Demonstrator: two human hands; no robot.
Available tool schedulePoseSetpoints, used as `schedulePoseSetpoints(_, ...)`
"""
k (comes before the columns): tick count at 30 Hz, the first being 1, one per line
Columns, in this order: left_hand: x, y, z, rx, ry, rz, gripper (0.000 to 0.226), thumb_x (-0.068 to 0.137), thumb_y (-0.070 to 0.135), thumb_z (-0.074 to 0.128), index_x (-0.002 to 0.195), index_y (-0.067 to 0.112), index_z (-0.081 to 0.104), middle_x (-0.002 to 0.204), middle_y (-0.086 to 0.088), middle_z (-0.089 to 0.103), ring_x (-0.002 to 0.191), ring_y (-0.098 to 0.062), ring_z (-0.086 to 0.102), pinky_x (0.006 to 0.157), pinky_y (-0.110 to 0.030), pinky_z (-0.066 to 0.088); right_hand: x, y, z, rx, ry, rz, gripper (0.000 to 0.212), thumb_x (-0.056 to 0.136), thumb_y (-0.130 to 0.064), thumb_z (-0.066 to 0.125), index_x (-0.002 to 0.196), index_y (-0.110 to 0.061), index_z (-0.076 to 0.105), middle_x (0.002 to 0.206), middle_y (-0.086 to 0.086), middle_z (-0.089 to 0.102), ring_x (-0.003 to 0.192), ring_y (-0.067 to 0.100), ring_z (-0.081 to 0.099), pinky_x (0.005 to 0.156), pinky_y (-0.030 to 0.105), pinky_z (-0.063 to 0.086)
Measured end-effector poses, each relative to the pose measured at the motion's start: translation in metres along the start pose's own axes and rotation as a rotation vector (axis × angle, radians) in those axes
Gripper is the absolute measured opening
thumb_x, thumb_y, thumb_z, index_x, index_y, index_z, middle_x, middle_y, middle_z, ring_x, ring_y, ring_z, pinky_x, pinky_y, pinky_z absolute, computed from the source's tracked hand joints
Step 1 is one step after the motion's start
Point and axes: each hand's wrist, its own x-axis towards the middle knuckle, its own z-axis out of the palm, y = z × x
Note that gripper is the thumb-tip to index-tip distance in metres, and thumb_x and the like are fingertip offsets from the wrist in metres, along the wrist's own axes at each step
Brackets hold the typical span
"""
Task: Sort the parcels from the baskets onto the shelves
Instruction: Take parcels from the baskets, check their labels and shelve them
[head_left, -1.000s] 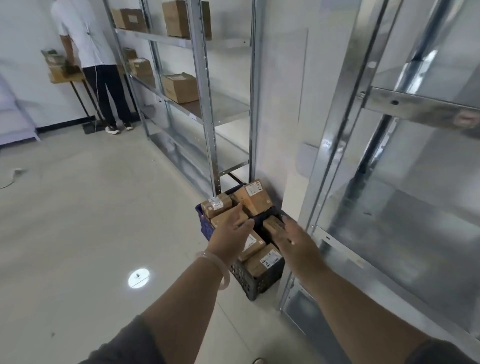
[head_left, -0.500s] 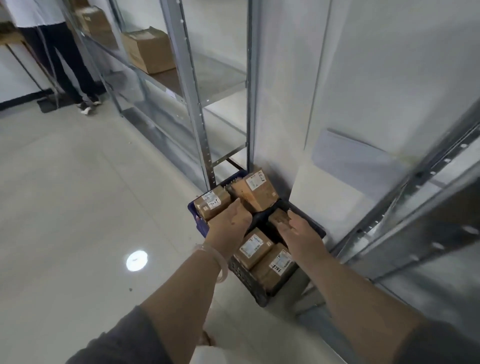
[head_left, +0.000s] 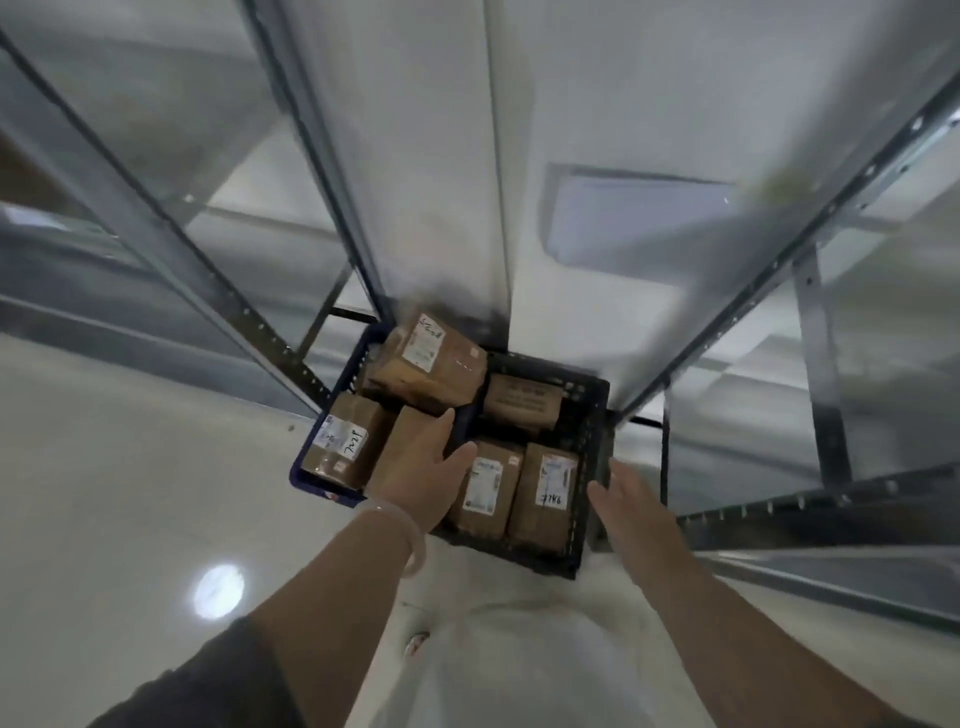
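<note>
Far L: metal shelf post (head_left: 223, 296) slants across, pale floor (head_left: 104, 467) below w/ a round light glare (head_left: 218, 590). Next, blue basket (head_left: 311, 480) on the floor btwn the racks, holding a labelled parcel (head_left: 337, 441) at its L side and a big tilted parcel (head_left: 426, 364) at the back, leaning over twd the other basket. L hand (head_left: 431, 467), pale bangle (head_left: 400, 525) on the wrist, lies on a plain parcel (head_left: 402, 447) in the blue basket; fingers (head_left: 441, 423) fairly straight along its top, thumb spread to the R, not curled round it. Black basket (head_left: 519, 558) sits touching the blue one on its R. Inside: a dark parcel (head_left: 522, 400) at the back, 2 labelled parcels upright in front, side by side: front-L parcel (head_left: 485, 483) and front-R parcel (head_left: 545, 488). R hand (head_left: 628, 499) is at the black basket's R wall, fingers straight, holding nothing; touching the rim or just beside it, can't tell. Far R: 2nd shelf post (head_left: 779, 249), blurred.
</note>
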Motion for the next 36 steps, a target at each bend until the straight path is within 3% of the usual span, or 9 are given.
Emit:
schedulePoseSetpoints(4, 0.031, -0.014, 0.024, -0.005, -0.117, -0.027, 0.055, 0.101, 0.032, 0.048, 0.153, 0.028, 0.029, 0.149, 0.006, 0.041, 0.126, -0.011, 0.043, 0.099, -0.023, 0.033, -0.006, 0.040, 0.015, 0.018, 0.048, 0.093, 0.048, 0.096, -0.042, 0.050, 0.143, -0.033, 0.043, 0.144, -0.007, 0.047, 0.131, 0.015, 0.045, 0.095, 0.030, 0.037)
schedulePoseSetpoints(9, 0.059, -0.029, 0.049, -0.010, -0.179, -0.100, 0.053, 0.102, 0.032, 0.046, 0.152, 0.032, 0.027, 0.152, 0.008, 0.038, 0.139, -0.015, 0.036, 0.116, -0.033, 0.029, 0.026, 0.064, 0.012, 0.019, 0.109, 0.166, 0.055, 0.097, -0.041, 0.052, 0.148, -0.028, 0.037, 0.149, 0.000, 0.042, 0.132, 0.019, 0.043, 0.098, 0.031, 0.036)
schedulePoseSetpoints(13, 0.082, -0.055, 0.067, 0.005, -0.191, -0.097, 0.047, 0.103, 0.022, 0.045, 0.149, 0.027, 0.035, 0.122, 0.018, 0.042, 0.122, -0.004, 0.039, 0.100, -0.019, 0.026, 0.067, 0.081, 0.030, 0.030, 0.081, 0.185, 0.054, 0.098, -0.039, 0.051, 0.148, -0.028, 0.035, 0.149, -0.001, 0.041, 0.134, 0.019, 0.041, 0.104, 0.034, 0.035)
schedulePoseSetpoints(18, 0.136, -0.112, 0.093, 0.010, -0.209, -0.169, 0.048, 0.103, 0.019, 0.047, 0.148, 0.027, 0.035, 0.121, 0.021, 0.050, 0.110, 0.000, 0.040, 0.096, -0.019, 0.031, 0.124, 0.117, 0.079, -0.016, -0.008, 0.210, 0.032, 0.099, -0.026, 0.052, 0.131, -0.029, 0.051, 0.104, -0.011, 0.056, 0.087, -0.002, 0.052, 0.071, 0.010, 0.038)
schedulePoseSetpoints(24, 0.229, -0.188, 0.129, 0.010, -0.214, -0.258, 0.055, 0.101, 0.025, 0.049, 0.151, 0.032, 0.028, 0.136, 0.016, 0.044, 0.118, -0.003, 0.043, 0.109, -0.022, 0.028, 0.215, 0.165, 0.141, 0.056, -0.070, 0.227, 0.034, 0.099, -0.027, 0.050, 0.117, -0.056, 0.050, 0.133, -0.021, 0.050, 0.119, 0.005, 0.050, 0.103, 0.029, 0.041)
schedulePoseSetpoints(27, 0.270, -0.224, 0.151, 0.041, -0.267, -0.261, 0.047, 0.103, 0.023, 0.045, 0.147, 0.036, 0.033, 0.113, 0.020, 0.043, 0.091, 0.006, 0.042, 0.095, -0.017, 0.028, 0.263, 0.190, 0.176, 0.082, -0.100, 0.284, 0.033, 0.098, -0.030, 0.052, 0.130, -0.039, 0.048, 0.136, -0.015, 0.046, 0.126, 0.013, 0.047, 0.107, 0.033, 0.038)
schedulePoseSetpoints(30, 0.309, -0.264, 0.175, 0.067, -0.280, -0.271, 0.045, 0.099, 0.034, 0.046, 0.142, 0.043, 0.037, 0.135, 0.014, 0.046, 0.107, -0.002, 0.052, 0.096, -0.023, 0.040, 0.307, 0.222, 0.209, 0.109, -0.056, 0.349, 0.037, 0.092, -0.039, 0.056, 0.129, -0.034, 0.054, 0.130, -0.009, 0.058, 0.120, 0.016, 0.055, 0.104, 0.040, 0.044)
schedulePoseSetpoints(33, 0.336, -0.299, 0.197, 0.097, -0.267, -0.312, 0.052, 0.096, 0.037, 0.047, 0.145, 0.044, 0.032, 0.141, 0.005, 0.045, 0.118, -0.015, 0.054, 0.102, -0.039, 0.047, 0.333, 0.233, 0.227, 0.139, -0.084, 0.374, 0.016, 0.100, -0.025, 0.048, 0.103, -0.039, 0.055, 0.099, -0.016, 0.060, 0.089, -0.002, 0.055, 0.081, 0.022, 0.045)
schedulePoseSetpoints(36, 0.347, -0.314, 0.212, 0.140, -0.184, -0.361, 0.056, 0.097, 0.035, 0.047, 0.148, 0.043, 0.025, 0.143, 0.001, 0.036, 0.127, -0.023, 0.046, 0.107, -0.046, 0.042, 0.352, 0.242, 0.240, 0.156, -0.064, 0.404, 0.029, 0.099, -0.026, 0.049, 0.126, -0.035, 0.054, 0.120, -0.008, 0.060, 0.108, 0.009, 0.058, 0.092, 0.028, 0.050)
